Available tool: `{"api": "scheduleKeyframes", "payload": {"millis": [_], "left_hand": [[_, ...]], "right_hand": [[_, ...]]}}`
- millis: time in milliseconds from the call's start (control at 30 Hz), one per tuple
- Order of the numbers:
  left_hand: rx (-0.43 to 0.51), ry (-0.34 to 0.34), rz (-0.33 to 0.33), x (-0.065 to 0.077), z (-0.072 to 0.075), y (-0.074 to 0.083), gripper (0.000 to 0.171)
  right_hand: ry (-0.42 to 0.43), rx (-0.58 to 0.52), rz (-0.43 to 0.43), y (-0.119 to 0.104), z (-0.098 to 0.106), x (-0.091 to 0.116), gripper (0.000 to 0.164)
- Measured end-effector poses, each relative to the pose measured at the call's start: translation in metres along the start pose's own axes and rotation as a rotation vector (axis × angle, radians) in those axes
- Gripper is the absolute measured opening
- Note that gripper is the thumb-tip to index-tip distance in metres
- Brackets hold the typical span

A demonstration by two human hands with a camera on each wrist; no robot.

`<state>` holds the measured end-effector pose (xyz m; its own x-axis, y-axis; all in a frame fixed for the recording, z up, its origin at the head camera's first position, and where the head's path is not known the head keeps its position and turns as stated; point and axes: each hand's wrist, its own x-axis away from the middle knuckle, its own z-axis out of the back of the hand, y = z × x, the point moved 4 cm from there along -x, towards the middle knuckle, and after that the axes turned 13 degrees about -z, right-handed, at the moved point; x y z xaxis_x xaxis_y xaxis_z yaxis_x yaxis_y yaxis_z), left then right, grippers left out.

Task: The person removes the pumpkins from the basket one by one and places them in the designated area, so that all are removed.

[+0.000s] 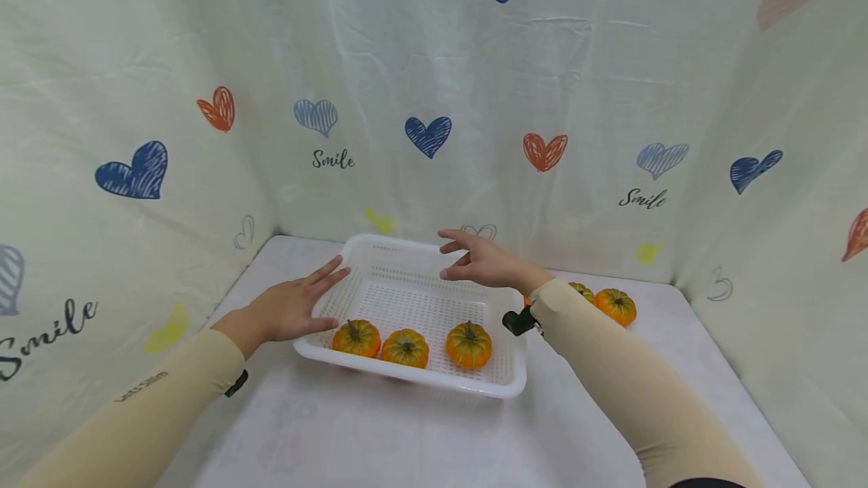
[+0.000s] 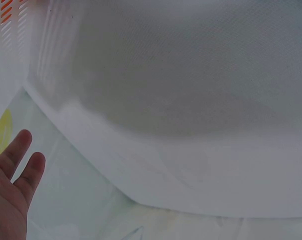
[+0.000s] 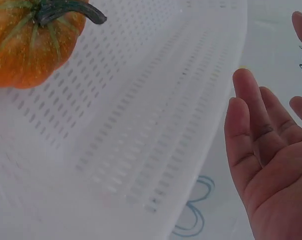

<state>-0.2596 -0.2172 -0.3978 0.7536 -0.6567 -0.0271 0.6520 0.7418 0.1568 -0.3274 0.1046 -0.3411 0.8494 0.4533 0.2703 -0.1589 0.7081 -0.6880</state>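
Note:
A white plastic basket (image 1: 434, 381) with slotted walls sits on the table. Three small orange-and-green pumpkins lie along its near side: a left one (image 1: 356, 338), a middle one (image 1: 405, 349) and a right one (image 1: 469, 345). My left hand (image 1: 288, 310) is at the basket's left rim with fingers spread; whether it touches the rim I cannot tell. Above the far right part of the basket, my right hand (image 1: 488, 258) hovers with loosely extended fingers, holding nothing. The right wrist view shows that palm (image 3: 280, 175) beside the basket wall, and a pumpkin (image 3: 33, 42) inside.
More pumpkins, one (image 1: 615, 306) in plain sight and another (image 1: 582, 290) partly hidden by my right forearm, lie on the table right of the basket. A white cloth (image 1: 305, 428) covers the table. Heart-printed curtains (image 1: 434, 66) stand behind and at both sides.

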Motion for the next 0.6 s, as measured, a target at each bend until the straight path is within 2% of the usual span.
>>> {"api": "scheduleKeyframes", "payload": {"millis": [300,600], "left_hand": [[0.004,0.0,0.01,0.001,-0.001,-0.001,0.084],[-0.004,0.003,0.01,0.0,-0.004,-0.003,0.084]], "right_hand": [[-0.112,-0.009,0.018,-0.002,-0.035,-0.012,0.078],[-0.175,0.001,0.019,0.0,-0.054,-0.016,0.073]]}}
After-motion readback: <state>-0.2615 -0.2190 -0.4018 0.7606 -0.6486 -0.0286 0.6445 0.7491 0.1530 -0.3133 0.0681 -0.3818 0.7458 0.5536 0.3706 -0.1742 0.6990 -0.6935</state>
